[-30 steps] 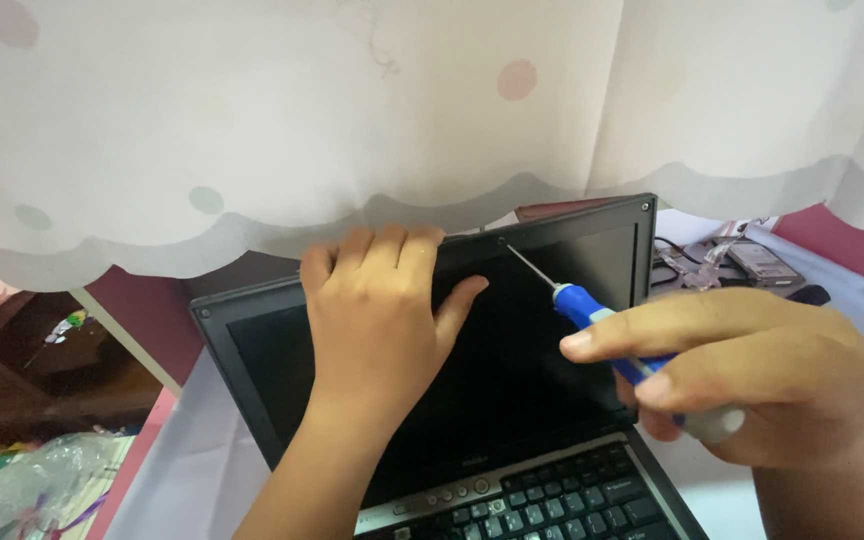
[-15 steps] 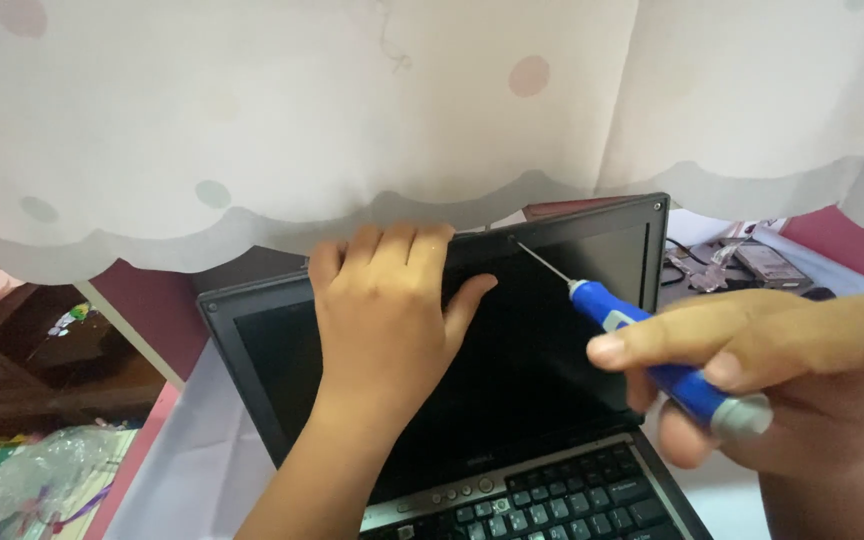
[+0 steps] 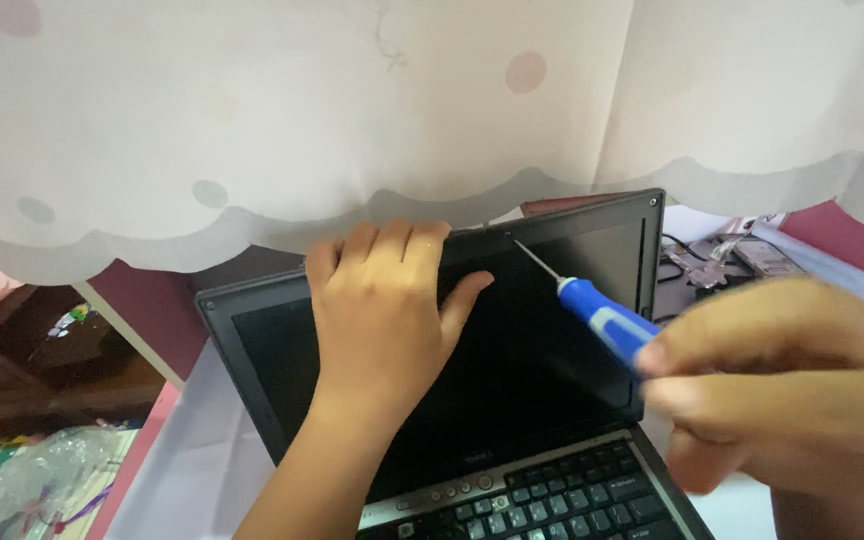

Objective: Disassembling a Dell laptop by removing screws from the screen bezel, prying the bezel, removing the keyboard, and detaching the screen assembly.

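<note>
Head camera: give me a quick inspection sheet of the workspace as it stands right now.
Surface: pale table under the laptop.
Job's things: open laptop, screen dark; blue-handled screwdriver, tip at the top bezel.
Clutter: small parts right of the lid, too blurred to identify.
Grippers: left hand flat on the screen, fingers over its top edge; right hand grips the screwdriver.
Cables: dark lead by the parts.
Surroundings: dotted white curtain above; plastic bag lower left.

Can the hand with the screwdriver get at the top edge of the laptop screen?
Probably yes. The right hand holds the blue screwdriver, whose tip already touches the top bezel of the laptop screen. The left hand lies flat on the screen beside it, leaving that spot free.
</note>
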